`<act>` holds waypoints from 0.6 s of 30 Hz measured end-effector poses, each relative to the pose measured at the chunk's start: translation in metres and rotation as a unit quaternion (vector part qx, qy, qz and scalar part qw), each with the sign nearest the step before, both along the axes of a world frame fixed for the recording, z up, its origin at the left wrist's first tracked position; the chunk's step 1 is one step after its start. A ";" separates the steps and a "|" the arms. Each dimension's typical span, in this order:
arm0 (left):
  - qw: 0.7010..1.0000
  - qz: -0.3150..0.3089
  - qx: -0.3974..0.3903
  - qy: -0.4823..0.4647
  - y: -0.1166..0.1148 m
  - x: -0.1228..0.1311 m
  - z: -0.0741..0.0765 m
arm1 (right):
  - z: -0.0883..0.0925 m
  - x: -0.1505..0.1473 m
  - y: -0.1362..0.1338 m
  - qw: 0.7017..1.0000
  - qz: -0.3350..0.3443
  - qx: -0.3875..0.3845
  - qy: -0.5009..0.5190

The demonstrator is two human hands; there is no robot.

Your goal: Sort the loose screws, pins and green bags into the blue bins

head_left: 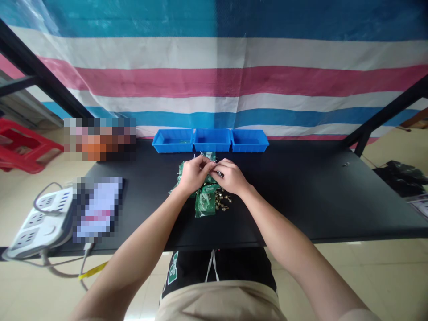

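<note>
My left hand [195,173] and my right hand [230,176] meet above the middle of the black table, fingertips pinched together. A small shiny metal piece [220,174] shows at the fingers of my right hand; its exact kind is too small to make out. What my left fingertips pinch is hidden. Below the hands lie several small green-and-clear plastic packets [205,203]. Beside them, near my right wrist, is a loose pile of small brass-coloured metal fittings [222,200].
Three blue bins stand in a row behind my hands: a left bin [174,148], a middle bin [212,147] and a right bin [250,147]. A white power strip [43,218] with cables lies at the left edge. A tiny metal piece [345,164] rests far right.
</note>
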State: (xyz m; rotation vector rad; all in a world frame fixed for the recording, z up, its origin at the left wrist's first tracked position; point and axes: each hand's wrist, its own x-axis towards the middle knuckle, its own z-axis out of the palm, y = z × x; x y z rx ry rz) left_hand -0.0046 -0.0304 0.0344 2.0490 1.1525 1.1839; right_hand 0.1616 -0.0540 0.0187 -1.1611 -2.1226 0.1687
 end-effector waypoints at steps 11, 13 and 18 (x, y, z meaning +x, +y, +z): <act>0.974 -0.084 -0.156 -0.141 0.004 0.000 0.004 | 0.003 0.003 -0.005 0.997 -0.020 0.017 0.073; 0.966 -0.108 -0.177 -0.152 0.005 -0.001 0.007 | 0.004 0.003 -0.005 0.997 -0.020 0.017 0.076; 0.950 -0.160 -0.220 -0.153 0.007 -0.005 0.008 | 0.004 0.003 -0.006 0.997 -0.018 0.013 0.080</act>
